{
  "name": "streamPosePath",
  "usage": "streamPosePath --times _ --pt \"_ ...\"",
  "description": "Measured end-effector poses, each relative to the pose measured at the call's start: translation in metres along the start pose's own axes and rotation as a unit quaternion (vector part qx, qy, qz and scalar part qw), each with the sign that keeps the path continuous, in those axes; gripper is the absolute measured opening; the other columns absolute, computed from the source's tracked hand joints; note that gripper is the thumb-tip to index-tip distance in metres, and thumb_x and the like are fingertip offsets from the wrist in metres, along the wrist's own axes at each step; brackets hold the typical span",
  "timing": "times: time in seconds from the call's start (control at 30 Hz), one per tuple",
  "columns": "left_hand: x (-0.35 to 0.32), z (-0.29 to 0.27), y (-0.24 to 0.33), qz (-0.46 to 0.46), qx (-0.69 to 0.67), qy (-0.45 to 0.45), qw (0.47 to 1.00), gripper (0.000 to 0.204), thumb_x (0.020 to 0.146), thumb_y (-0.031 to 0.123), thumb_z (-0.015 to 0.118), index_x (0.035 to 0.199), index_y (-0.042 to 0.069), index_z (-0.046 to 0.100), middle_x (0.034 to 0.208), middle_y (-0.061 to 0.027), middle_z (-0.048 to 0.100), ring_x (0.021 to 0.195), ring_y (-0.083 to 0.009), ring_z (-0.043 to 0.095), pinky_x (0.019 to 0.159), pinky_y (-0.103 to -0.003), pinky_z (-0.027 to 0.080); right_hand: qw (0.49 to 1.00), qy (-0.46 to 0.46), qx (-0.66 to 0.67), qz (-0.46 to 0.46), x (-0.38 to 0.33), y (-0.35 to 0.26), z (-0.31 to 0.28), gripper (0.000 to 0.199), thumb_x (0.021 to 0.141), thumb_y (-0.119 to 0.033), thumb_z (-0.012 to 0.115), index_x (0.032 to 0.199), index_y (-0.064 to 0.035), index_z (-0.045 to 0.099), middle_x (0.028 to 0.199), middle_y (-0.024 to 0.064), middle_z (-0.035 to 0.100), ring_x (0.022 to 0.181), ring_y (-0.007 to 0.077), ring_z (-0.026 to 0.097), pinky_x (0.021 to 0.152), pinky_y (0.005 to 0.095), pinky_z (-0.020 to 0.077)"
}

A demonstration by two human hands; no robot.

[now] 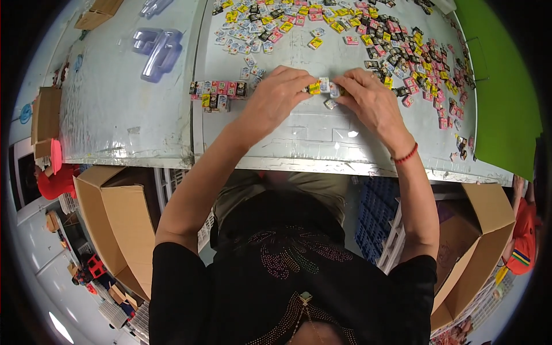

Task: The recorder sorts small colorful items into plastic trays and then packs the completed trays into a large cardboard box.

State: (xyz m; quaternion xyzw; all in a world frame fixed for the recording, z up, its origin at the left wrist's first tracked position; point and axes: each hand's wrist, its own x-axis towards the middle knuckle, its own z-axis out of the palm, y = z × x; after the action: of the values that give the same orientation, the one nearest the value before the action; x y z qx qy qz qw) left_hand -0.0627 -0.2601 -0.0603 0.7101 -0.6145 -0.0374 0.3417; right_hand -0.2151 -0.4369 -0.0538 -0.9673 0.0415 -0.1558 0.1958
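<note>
Both of my hands are above the front part of the white table, fingertips facing each other. Between thumb and fingers, my left hand pinches a small yellow box at the left end of a short row. My right hand closes on a small white box at the row's other end. One more white box stands between them. Just under the right fingertips lies a loose small box. Left of my left hand, a neat block of small pink, black and yellow boxes rests on the table.
Many loose small boxes are spread over the far and right side of the table. Clear plastic trays lie on the left-hand surface. Open cardboard cartons flank me below. A green panel borders the right.
</note>
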Motion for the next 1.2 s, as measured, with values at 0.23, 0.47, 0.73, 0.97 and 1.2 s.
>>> streamPosePath --times 0.23,0.47,0.73,0.97,1.2 --pt "-0.038 0.006 0.025 0.036 0.013 -0.033 0.999 0.030 0.075 0.005 0.071 0.104 -0.002 0.066 0.105 -0.0109 0.064 0.096 -0.0264 0.059 0.082 -0.034 0.051 0.999 -0.037 0.008 0.023 -0.037 -0.035 -0.001 0.033 0.075 -0.014 0.074 0.107 -0.0089 0.067 0.102 0.0043 0.063 0.089 0.0249 0.062 0.074 0.0336 0.0524" --pt "-0.045 0.015 0.019 0.028 0.002 -0.016 0.999 0.025 0.075 0.004 0.072 0.098 -0.002 0.066 0.103 -0.0091 0.063 0.095 -0.0247 0.059 0.081 -0.033 0.051 0.999 0.009 0.025 0.045 -0.046 -0.037 0.011 0.037 0.072 -0.008 0.075 0.108 -0.0061 0.065 0.103 0.0082 0.063 0.090 0.0284 0.060 0.076 0.0352 0.0514" --pt "-0.052 0.022 0.023 0.026 0.027 0.046 0.998 0.032 0.073 0.006 0.073 0.103 0.000 0.063 0.107 -0.0060 0.059 0.100 -0.0251 0.057 0.086 -0.034 0.050 0.985 0.110 0.074 0.105 -0.066 -0.043 0.029 0.037 0.071 0.001 0.075 0.107 -0.0023 0.066 0.109 0.0109 0.064 0.092 0.0282 0.060 0.078 0.0350 0.0520" --pt "-0.039 0.033 0.024 0.064 0.027 0.025 0.997 0.035 0.074 0.004 0.073 0.107 -0.003 0.062 0.118 -0.0104 0.060 0.115 -0.0285 0.056 0.094 -0.035 0.048 0.980 0.155 0.060 0.114 -0.069 -0.050 0.039 0.030 0.072 0.004 0.074 0.101 -0.0004 0.067 0.104 0.0105 0.066 0.093 0.0275 0.062 0.078 0.0341 0.0522" --pt "-0.041 0.041 0.016 0.090 0.020 0.021 0.996 0.032 0.075 0.004 0.073 0.105 -0.004 0.064 0.118 -0.0118 0.062 0.115 -0.0292 0.057 0.094 -0.038 0.049 0.974 0.208 0.000 0.094 -0.070 -0.053 0.051 0.028 0.070 0.004 0.076 0.097 -0.0009 0.069 0.105 0.0094 0.067 0.093 0.0268 0.063 0.079 0.0339 0.0519"
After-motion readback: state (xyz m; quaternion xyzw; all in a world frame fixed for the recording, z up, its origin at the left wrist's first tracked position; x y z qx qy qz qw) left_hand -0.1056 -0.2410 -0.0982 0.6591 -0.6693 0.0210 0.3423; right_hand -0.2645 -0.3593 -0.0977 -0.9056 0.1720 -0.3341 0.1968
